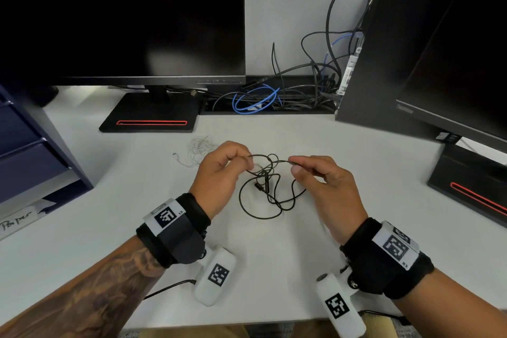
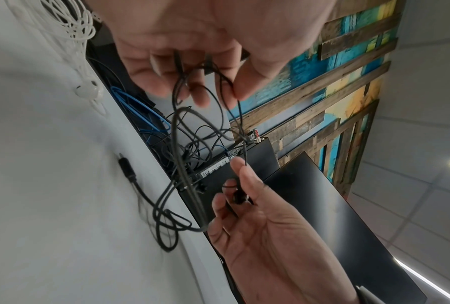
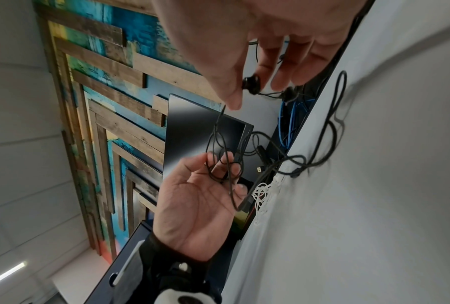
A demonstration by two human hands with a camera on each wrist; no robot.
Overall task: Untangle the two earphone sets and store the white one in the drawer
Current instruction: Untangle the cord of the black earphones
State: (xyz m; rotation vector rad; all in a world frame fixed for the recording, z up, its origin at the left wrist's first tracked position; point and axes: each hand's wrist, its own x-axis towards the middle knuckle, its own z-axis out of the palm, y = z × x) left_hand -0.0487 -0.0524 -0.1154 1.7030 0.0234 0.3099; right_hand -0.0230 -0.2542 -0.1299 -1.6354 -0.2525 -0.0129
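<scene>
The black earphone set (image 1: 270, 186) hangs in a loose tangle between my two hands, its lower loops and plug (image 2: 126, 168) lying on the white desk (image 1: 274, 255). My left hand (image 1: 248, 158) pinches the cable at its left end. My right hand (image 1: 295, 164) pinches the other end, with the black earbuds (image 3: 249, 82) by its fingers. The white earphone set (image 1: 199, 148) lies apart in a small heap on the desk just beyond my left hand; one of its earbuds (image 2: 87, 88) shows in the left wrist view.
A dark blue drawer unit (image 1: 27, 145) stands at the desk's left edge, drawers closed. A monitor (image 1: 123, 16) on a black stand (image 1: 151, 115) is behind, a second monitor (image 1: 452, 63) at the right. A cable tray with black and blue cords (image 1: 258, 103) runs along the back.
</scene>
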